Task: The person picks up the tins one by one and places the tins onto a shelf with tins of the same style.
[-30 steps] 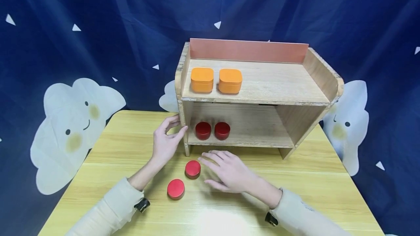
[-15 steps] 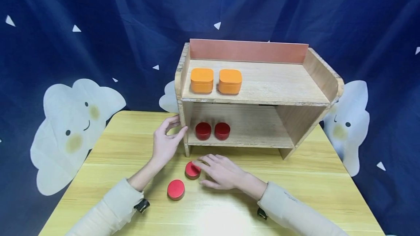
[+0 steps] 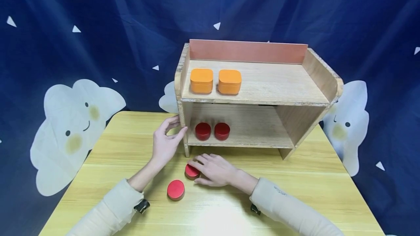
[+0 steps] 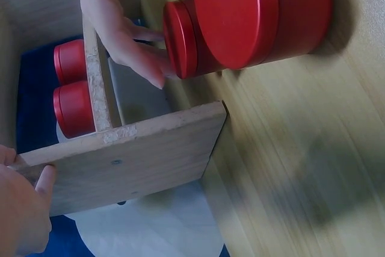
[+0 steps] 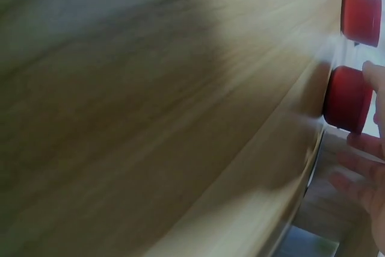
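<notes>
My left hand (image 3: 165, 143) holds the left side panel of a small wooden shelf (image 3: 256, 99), thumb at its front edge; in the left wrist view its fingertips (image 4: 45, 179) meet the panel. My right hand (image 3: 216, 170) reaches over a round red tin (image 3: 191, 172) on the table before the shelf. In the right wrist view its thumb and fingers spread to either side of that tin (image 5: 349, 100), fingertips right at its rim. A second red tin (image 3: 175, 190) stands nearer me to the left. Two more red tins (image 3: 203, 131) sit side by side on the lower shelf.
Two orange rounded-square tins (image 3: 201, 81) stand at the left of the upper shelf, before a pinkish back board (image 3: 248, 51). The shelf stands toward the back of the light wooden table (image 3: 131, 130). A dark blue curtain (image 3: 137, 17) with clouds hangs behind.
My right hand has moved left and slightly down, from beside the nearer-to-shelf red tin to over it. My left hand, the shelf and the tins have stayed in place.
</notes>
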Available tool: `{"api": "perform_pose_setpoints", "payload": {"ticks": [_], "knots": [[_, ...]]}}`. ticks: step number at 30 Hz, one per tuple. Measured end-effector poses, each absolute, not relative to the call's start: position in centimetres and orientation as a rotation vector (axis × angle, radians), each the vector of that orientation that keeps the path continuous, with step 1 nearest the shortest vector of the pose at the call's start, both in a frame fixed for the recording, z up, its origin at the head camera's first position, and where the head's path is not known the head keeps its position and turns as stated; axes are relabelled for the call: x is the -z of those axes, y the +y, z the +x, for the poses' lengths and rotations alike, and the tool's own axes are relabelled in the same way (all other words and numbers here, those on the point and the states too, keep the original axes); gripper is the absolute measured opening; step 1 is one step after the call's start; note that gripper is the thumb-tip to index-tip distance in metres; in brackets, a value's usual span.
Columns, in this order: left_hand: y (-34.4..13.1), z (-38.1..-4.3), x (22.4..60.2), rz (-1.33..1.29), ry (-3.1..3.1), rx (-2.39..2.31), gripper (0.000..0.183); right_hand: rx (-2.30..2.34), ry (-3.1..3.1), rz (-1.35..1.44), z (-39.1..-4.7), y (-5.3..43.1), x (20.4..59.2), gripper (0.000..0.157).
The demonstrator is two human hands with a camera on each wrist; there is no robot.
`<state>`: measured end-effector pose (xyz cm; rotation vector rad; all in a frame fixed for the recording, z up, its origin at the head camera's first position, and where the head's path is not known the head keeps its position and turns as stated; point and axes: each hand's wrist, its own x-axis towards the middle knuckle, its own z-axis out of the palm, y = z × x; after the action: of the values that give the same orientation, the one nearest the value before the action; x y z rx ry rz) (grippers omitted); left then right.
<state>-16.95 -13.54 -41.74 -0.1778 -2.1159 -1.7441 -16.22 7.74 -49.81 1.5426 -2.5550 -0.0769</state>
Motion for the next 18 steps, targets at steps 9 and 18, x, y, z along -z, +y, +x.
{"api": "perform_pose_setpoints", "payload": {"ticks": [9, 18], "knots": [[-13.48, -16.94, 41.71, -0.18, -2.113, 1.743, 0.039, 0.141, -2.533, 1.559, -16.31, 7.44, 50.0, 0.064], [-13.51, -17.01, 41.87, -0.193, -2.107, 1.741, 0.039, 0.175, -2.494, 1.566, -16.66, 6.88, 50.26, 0.06]]}}
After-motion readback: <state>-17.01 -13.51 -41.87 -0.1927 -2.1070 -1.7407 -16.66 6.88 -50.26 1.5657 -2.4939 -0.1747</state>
